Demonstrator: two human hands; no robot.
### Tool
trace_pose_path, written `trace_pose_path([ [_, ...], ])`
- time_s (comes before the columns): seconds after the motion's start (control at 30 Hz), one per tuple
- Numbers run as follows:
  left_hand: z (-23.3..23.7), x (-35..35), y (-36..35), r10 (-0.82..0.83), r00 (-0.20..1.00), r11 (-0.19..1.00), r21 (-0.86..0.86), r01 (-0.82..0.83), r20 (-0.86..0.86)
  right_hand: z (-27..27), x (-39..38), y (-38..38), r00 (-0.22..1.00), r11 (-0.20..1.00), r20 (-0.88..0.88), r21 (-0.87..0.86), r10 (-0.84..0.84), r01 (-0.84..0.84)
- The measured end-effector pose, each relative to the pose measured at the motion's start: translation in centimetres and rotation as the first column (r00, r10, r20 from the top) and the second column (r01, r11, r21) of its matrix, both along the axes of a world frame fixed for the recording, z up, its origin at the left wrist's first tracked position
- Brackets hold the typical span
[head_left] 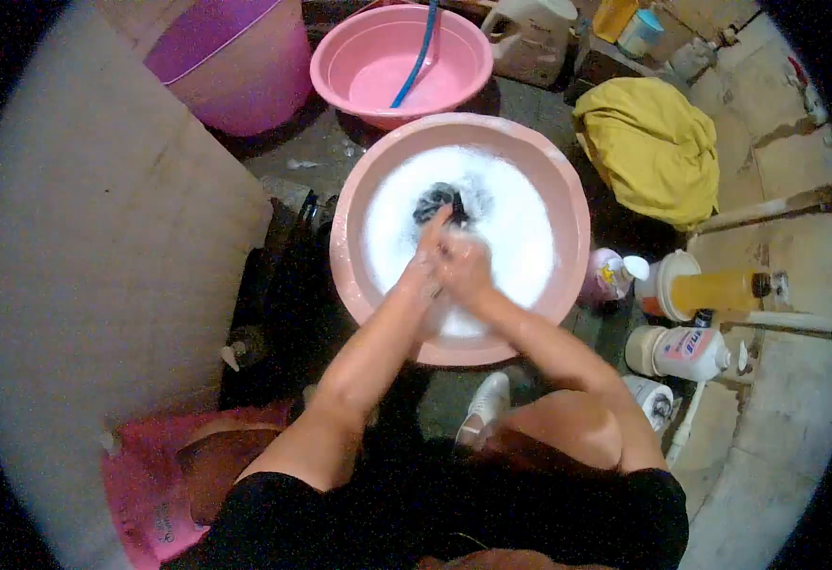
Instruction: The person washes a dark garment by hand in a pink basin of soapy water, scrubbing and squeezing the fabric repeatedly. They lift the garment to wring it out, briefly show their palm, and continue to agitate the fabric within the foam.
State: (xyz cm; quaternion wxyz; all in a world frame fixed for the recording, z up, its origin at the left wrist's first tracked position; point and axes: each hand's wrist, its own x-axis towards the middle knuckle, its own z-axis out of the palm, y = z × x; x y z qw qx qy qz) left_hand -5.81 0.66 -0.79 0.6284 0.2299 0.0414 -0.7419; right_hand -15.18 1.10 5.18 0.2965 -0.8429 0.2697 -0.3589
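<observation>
A large pink basin (pixel 573 223) full of white suds stands on the floor in front of me. Dark wet cloth (pixel 437 204) shows through the foam near the basin's middle. My left hand (pixel 432 255) and my right hand (pixel 463 264) are together over the suds, touching each other, just below the dark cloth. The fingers of my left hand are closed on the dark cloth. My right hand is closed and partly blurred, with foam on it, and what it holds is too small to make out.
Behind the basin are a smaller pink basin (pixel 340 81) with a blue hose (pixel 417 71) and a purple tub (pixel 245 76). Yellow cloth (pixel 651 147) lies at the back right. Bottles, including a white one (pixel 689 353), line the right wall.
</observation>
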Motion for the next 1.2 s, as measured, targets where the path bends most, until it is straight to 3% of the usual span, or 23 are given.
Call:
trace_pose_path([
  [0.07,-4.1,-1.9,-0.4,0.112,0.976,0.990,0.066,-0.126,0.188,-5.3,-0.3,-4.0,0.991,0.929,-0.066,0.345,-0.118,0.133],
  [0.1,1.0,-4.2,-0.8,0.164,0.883,0.936,0.212,-0.280,0.440,-5.3,-0.5,-6.8,0.940,0.844,-0.202,0.417,-0.274,0.336],
  [0.17,-0.4,-4.8,-1.0,0.168,0.938,0.930,0.266,-0.253,0.304,-4.3,-1.3,-9.1,0.923,0.825,-0.322,0.449,-0.209,0.344],
  [0.23,-3.3,-4.1,-1.2,0.183,0.972,0.933,0.286,-0.219,0.148,-5.6,-0.3,-5.7,0.903,0.876,-0.287,0.275,-0.320,0.397],
  [0.27,-5.2,-2.1,-0.6,0.017,0.993,1.000,-0.015,-0.019,-0.116,-6.4,0.0,-3.4,0.934,0.920,-0.217,0.213,-0.285,0.330],
  [0.3,-2.7,-1.5,0.4,0.007,0.996,0.999,-0.031,-0.010,-0.094,-2.3,-0.5,-0.6,0.993,0.927,-0.106,0.363,-0.057,0.092],
  [0.37,1.6,-1.1,2.0,0.130,0.990,0.990,0.058,-0.126,-0.058,-3.2,0.1,0.3,0.998,0.993,-0.060,-0.115,-0.025,0.018],
  [0.43,-3.8,-2.6,-0.1,0.106,0.958,0.977,0.150,-0.150,0.266,-5.1,-0.6,-4.6,0.946,0.919,-0.293,0.315,-0.142,0.235],
  [0.47,-2.0,-3.8,-0.5,0.128,0.969,0.930,0.314,-0.191,0.209,-5.1,-1.4,-7.8,0.916,0.865,-0.366,0.394,-0.163,0.311],
  [0.57,-3.3,-4.3,-0.9,0.232,0.950,0.936,0.216,-0.276,0.209,-3.7,-0.9,-6.0,0.855,0.809,-0.453,0.386,-0.252,0.443],
  [0.63,-5.6,1.7,-1.2,-0.041,0.986,0.972,0.236,0.003,0.160,-2.3,-0.2,0.9,0.991,0.996,0.134,0.084,-0.009,-0.003],
  [0.67,-3.9,1.4,-0.8,-0.041,0.981,0.981,0.191,0.004,0.188,-2.3,-0.2,-0.1,0.991,0.996,0.134,0.090,-0.010,-0.002],
  [0.7,-2.7,-0.4,0.7,0.202,0.901,0.939,0.186,-0.290,0.384,-2.6,-0.6,-1.2,0.993,0.932,-0.042,0.341,-0.111,0.119],
  [0.73,-4.5,-0.8,0.1,0.199,0.893,0.930,0.211,-0.302,0.404,-3.0,-0.7,-2.4,0.962,0.804,-0.222,0.536,-0.159,0.257],
  [0.77,-6.2,-1.2,-0.8,0.197,0.885,0.920,0.231,-0.315,0.422,-3.3,-0.8,-2.8,0.957,0.821,-0.221,0.500,-0.186,0.275],
  [0.8,-4.2,-2.6,-1.5,0.169,0.781,0.940,0.140,-0.311,0.601,-7.2,-2.9,-9.6,0.823,0.759,-0.539,0.455,-0.181,0.465],
  [0.87,-0.4,-5.8,-1.6,0.085,0.590,0.993,-0.020,-0.117,0.803,-10.5,-5.7,-11.8,0.861,0.929,-0.480,0.216,-0.168,0.302],
  [0.9,0.5,-5.7,-1.2,0.041,0.506,0.995,-0.082,0.059,0.862,-14.2,-8.6,-14.7,0.974,0.962,-0.119,0.172,-0.195,0.213],
  [0.93,1.4,-5.4,-0.9,-0.178,0.650,0.973,0.034,0.227,0.739,-10.2,-8.7,-13.9,0.970,0.805,-0.096,0.542,-0.224,0.240],
  [1.0,0.8,-6.0,0.0,-0.509,0.778,0.840,0.016,0.542,0.368,-8.4,-8.4,-14.8,0.940,0.836,-0.316,0.477,-0.126,0.273],
  [1.03,-0.4,-6.5,0.6,-0.519,0.681,0.846,0.194,0.497,0.516,-7.4,-8.1,-15.1,0.874,0.822,-0.482,0.476,-0.053,0.312],
  [1.13,-5.6,-6.6,0.9,-0.500,0.741,0.852,0.410,0.326,0.449,-13.3,-7.9,-9.9,0.799,0.971,-0.595,0.231,0.087,0.067],
  [1.2,-6.4,-6.5,1.2,-0.148,0.942,0.889,0.459,-0.006,0.300,-12.9,-5.7,-7.3,0.676,0.942,-0.703,0.334,0.220,0.041],
])
